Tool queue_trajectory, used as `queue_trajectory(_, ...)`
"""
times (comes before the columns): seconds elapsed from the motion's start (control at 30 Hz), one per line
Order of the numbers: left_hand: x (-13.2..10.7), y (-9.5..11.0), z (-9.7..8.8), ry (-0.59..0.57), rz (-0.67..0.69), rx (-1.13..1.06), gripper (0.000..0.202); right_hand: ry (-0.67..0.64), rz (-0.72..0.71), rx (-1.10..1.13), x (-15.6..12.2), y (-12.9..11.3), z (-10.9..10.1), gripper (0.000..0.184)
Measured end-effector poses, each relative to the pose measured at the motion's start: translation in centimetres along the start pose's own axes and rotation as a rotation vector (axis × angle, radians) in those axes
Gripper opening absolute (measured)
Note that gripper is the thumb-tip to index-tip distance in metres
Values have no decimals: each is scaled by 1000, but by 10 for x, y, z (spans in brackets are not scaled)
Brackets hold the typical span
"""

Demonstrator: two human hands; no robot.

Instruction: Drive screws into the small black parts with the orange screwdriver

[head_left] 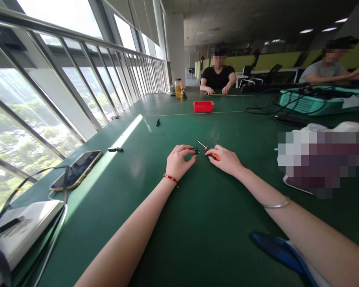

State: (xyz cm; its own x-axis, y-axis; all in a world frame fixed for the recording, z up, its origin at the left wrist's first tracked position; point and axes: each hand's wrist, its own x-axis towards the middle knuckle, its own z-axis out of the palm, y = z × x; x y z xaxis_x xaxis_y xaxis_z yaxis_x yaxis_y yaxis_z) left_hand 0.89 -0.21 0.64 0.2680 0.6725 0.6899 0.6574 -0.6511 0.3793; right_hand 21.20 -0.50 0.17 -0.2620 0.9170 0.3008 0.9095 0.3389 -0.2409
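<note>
A small, slim black piece point(198, 153) is pinched at the tip of the left grip point(178, 161); near it, a slender metal-shafted, orange-and-black-handled screwdriver point(208, 149) is clasped in the right grip point(226, 160), over the smooth green counter point(179, 227).

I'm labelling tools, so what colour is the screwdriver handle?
The screwdriver handle is orange and black, best seen in the head view.

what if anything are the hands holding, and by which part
The right hand holds a screwdriver by its orange-and-black handle. The left hand pinches a small black piece, too small to tell by which part.
</note>
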Motion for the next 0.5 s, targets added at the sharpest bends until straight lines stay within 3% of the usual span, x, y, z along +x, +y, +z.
queue_trajectory(0.27, -3, -5, -5, -36, -140, -22, 8, -6, 0, 15, -1, 0, -1, 27)
queue_trajectory(0.37, -6, -19, -27, -29, -225, 31, 10, -15, -12, 17, -1, 0, -1, 27)
queue_trajectory(0.5, -19, -51, -76, -6, -343, 251, 15, -17, -13, 9, 0, 0, 0, 27)
